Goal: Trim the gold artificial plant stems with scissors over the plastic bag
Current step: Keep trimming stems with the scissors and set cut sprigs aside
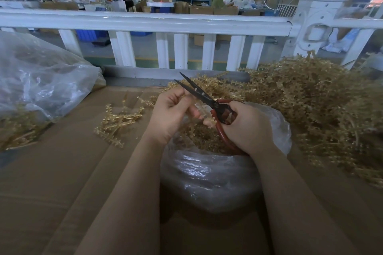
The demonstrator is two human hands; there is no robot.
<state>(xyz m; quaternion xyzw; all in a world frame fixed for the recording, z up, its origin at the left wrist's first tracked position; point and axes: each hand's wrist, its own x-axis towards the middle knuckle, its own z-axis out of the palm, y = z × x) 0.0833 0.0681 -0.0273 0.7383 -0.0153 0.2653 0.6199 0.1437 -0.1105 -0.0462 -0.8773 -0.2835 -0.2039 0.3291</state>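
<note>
Above the open plastic bag (209, 174), the left hand (169, 118) pinches a gold stem (208, 119) with curled fingers. The right hand (246, 128) grips the red handles of the scissors (204, 96), blades parted and angled up-left. Loose stems (119, 121) lie on the cardboard surface (62, 182) to the left; a large gold pile (323, 105) sits right. A second bag (39, 76) rests far left, before a white railing (145, 21).

Both forearms were bare all the way up, no sleeves in view. The left hand (169, 115) and right hand (247, 128) wore no gloves, rings or watch.
</note>
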